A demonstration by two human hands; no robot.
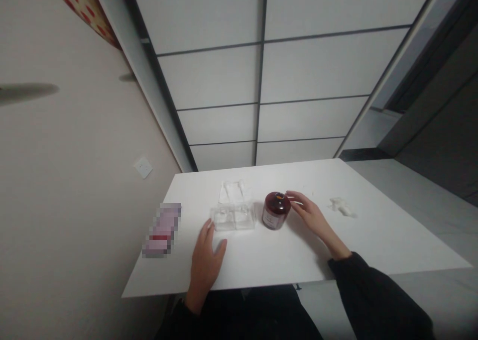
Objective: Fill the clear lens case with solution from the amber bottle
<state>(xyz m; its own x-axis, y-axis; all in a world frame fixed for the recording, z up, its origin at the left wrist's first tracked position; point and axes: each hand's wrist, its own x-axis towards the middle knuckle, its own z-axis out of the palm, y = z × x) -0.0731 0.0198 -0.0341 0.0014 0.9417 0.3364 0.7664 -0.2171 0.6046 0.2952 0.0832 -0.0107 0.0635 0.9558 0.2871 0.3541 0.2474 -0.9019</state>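
Note:
A dark red, rounded jar [276, 210] with a pale label and a hole in its top stands upright on the white table. My right hand [309, 218] is beside it, fingers stretched out and the tips at the jar's right side; whether they touch it I cannot tell. Left of the jar lies a clear plastic box [234, 217] with two compartments. My left hand [207, 260] is open, thumb and fingers apart, with its fingertips at the box's left front corner. Behind the box is a thin whitish sheet [234, 191], its details too faint to make out.
A crumpled white tissue [342, 207] lies on the right of the white table [269, 260]. At the left edge is a blurred-out pinkish item [162, 230]. A wall with a socket [143, 167] borders the left side, and white panelled doors [224, 81] stand behind the table.

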